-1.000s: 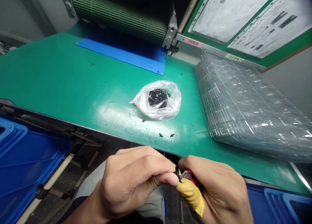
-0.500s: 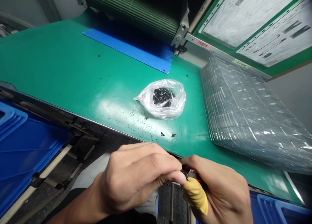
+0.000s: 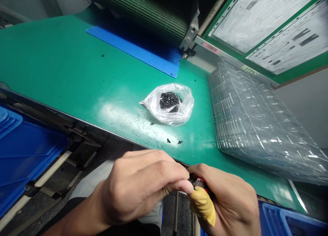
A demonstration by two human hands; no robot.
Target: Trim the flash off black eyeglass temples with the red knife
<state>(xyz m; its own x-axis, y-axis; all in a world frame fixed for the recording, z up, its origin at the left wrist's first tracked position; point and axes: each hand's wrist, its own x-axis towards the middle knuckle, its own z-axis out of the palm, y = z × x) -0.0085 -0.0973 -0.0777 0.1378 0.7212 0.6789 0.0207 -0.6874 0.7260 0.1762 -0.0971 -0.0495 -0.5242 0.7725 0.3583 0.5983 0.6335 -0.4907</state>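
left hand: i am pinching a small black piece (image 3: 193, 184) at the tips of my left hand (image 3: 142, 186), fingers curled over and clenched tight.
right hand: i am pressing in from the other side with my right hand (image 3: 225, 201), closed on the same black piece, with a yellow finger cot (image 3: 203, 206) covering one finger.
grip: both hands are clenched and grasping, fingertips nearly meeting, and the black piece is mostly hidden between them.
held item: i am also holding a small red and silver item (image 3: 201, 182) right by the black piece, partly hidden, so i cannot tell exactly what it is.
thing location: the black piece is sitting just past the front edge of the green work mat (image 3: 64, 58), above my lap.
under hands: thin metal rods (image 3: 175, 212) are standing below my hands.
on the mat: a clear plastic bag (image 3: 179, 109) holding black bits (image 3: 169, 101) is lying in the middle, with loose black scraps (image 3: 143, 130) scattered in front of it.
right side: a stack of clear plastic trays (image 3: 256, 126) is lying on the mat.
far side: a blue sheet (image 3: 133, 48) is lying under a green roller (image 3: 138, 7), and printed papers (image 3: 271, 27) are hanging beyond the trays.
floor: blue crates (image 3: 25, 150) (image 3: 289, 222) are sitting on both sides, below the mat.
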